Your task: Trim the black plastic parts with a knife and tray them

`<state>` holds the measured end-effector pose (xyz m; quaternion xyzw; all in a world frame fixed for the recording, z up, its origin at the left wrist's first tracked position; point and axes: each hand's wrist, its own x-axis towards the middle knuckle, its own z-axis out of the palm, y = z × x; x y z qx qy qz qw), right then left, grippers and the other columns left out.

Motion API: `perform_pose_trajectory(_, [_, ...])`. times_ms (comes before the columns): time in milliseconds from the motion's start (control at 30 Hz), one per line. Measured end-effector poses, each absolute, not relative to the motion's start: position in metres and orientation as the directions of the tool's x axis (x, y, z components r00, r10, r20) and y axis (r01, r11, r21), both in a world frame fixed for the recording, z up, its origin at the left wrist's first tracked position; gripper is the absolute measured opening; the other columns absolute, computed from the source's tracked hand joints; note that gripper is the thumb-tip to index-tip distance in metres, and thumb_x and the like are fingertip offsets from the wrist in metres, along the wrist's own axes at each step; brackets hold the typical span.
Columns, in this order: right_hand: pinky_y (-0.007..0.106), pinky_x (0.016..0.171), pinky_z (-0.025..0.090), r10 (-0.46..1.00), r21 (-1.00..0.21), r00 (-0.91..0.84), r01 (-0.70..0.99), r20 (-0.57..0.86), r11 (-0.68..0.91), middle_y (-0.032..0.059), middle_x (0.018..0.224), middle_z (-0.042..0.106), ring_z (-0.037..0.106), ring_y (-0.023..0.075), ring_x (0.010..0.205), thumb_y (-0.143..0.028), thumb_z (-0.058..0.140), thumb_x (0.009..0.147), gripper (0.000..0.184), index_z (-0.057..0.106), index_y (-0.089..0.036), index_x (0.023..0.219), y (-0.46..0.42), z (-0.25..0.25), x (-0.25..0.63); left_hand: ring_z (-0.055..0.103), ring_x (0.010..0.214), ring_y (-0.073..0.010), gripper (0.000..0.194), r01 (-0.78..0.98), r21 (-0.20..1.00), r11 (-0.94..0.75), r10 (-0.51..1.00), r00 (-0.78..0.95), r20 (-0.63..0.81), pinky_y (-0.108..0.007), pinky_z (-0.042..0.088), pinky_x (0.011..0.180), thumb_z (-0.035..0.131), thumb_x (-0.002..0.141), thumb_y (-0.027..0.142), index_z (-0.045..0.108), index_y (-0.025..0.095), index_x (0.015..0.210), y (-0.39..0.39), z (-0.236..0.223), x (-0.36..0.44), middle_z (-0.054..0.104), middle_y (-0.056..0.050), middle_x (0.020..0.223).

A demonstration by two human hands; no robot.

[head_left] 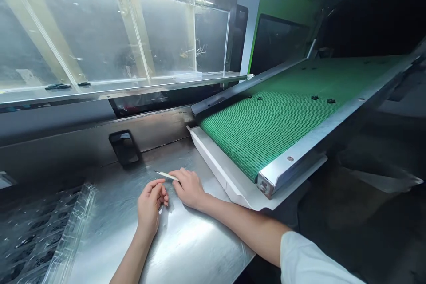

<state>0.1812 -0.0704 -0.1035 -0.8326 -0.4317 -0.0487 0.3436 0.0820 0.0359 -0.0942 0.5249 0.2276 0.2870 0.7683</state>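
Over the steel table, my right hand [189, 188] grips a slim, pale pen-like tool [168, 176] whose thin dark tip points left. Its exact kind is unclear. Close beside it, my left hand [152, 204] is closed, thumb and fingertips pressed together. Whatever it pinches, if anything, is too small to make out. The tool's tip lies just above the left index finger. Both hands are near the lower end of a green conveyor belt [253, 131], which carries several small black parts [330, 100].
A smartphone [125, 147] leans against the steel table's [115, 213] back wall. At lower left are clear plastic trays [43, 235] with dark parts. A white chute [219, 177] runs under the belt's end. Above, a shelf [133, 90] with clear panels holds a few black pieces [58, 86].
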Motion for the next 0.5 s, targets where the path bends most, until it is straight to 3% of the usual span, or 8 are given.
perform_pose_trajectory(100, [0.039, 0.094, 0.041, 0.733, -0.392, 0.563, 0.817, 0.381, -0.424, 0.0056, 0.112, 0.065, 0.057, 0.0244, 0.108, -0.021, 0.068, 0.098, 0.022, 0.072, -0.022, 0.119, -0.069, -0.109, 0.183, 0.051, 0.049, -0.0118, 0.040, -0.215, 0.938, 0.273, 0.678, 0.734, -0.029, -0.022, 0.040, 0.043, 0.080, 0.066, 0.043, 0.065, 0.016, 0.092, 0.034, -0.094, 0.082, 0.056, 0.004, 0.060])
perform_pose_trajectory(233, [0.038, 0.092, 0.040, 0.731, -0.354, 0.514, 0.854, 0.449, -0.382, 0.0068, 0.112, 0.066, 0.057, 0.0235, 0.107, -0.018, 0.073, 0.093, 0.018, 0.074, -0.019, 0.111, -0.073, -0.085, 0.184, 0.049, 0.046, -0.0114, 0.037, -0.235, 0.937, 0.257, 0.689, 0.725, -0.007, -0.021, 0.036, 0.039, 0.077, 0.065, 0.043, 0.065, 0.016, 0.089, 0.036, -0.095, 0.083, 0.053, 0.005, 0.058])
perform_pose_trajectory(367, [0.035, 0.087, 0.045, 0.681, -0.466, 0.414, 0.877, 0.604, -0.119, 0.0041, 0.098, 0.071, 0.063, 0.0206, 0.094, -0.021, 0.063, 0.099, 0.011, 0.074, -0.022, 0.097, -0.102, -0.003, 0.149, 0.044, 0.043, -0.0098, 0.026, -0.258, 0.939, 0.225, 0.710, 0.704, 0.023, -0.020, 0.031, 0.038, 0.071, 0.069, 0.040, 0.063, 0.018, 0.082, 0.037, -0.096, 0.084, 0.051, 0.006, 0.055])
perform_pose_trajectory(433, [0.034, 0.075, 0.048, 0.701, -0.567, 0.386, 0.823, 0.600, 0.032, 0.0027, 0.084, 0.068, 0.062, 0.0194, 0.077, -0.033, 0.059, 0.103, 0.023, 0.072, -0.026, 0.086, -0.132, 0.036, 0.112, 0.044, 0.043, -0.0096, 0.020, -0.264, 0.943, 0.203, 0.713, 0.700, 0.042, -0.020, 0.029, 0.039, 0.068, 0.071, 0.037, 0.062, 0.020, 0.079, 0.035, -0.095, 0.082, 0.050, 0.005, 0.054])
perform_pose_trajectory(500, [0.038, 0.069, 0.049, 0.742, -0.642, 0.370, 0.759, 0.559, 0.105, 0.0041, 0.073, 0.062, 0.059, 0.0222, 0.070, -0.042, 0.067, 0.097, 0.022, 0.071, -0.032, 0.078, -0.169, 0.056, 0.077, 0.045, 0.044, -0.0100, 0.016, -0.245, 0.950, 0.194, 0.709, 0.704, 0.037, -0.020, 0.028, 0.040, 0.067, 0.072, 0.035, 0.063, 0.020, 0.077, 0.033, -0.094, 0.081, 0.050, 0.004, 0.054])
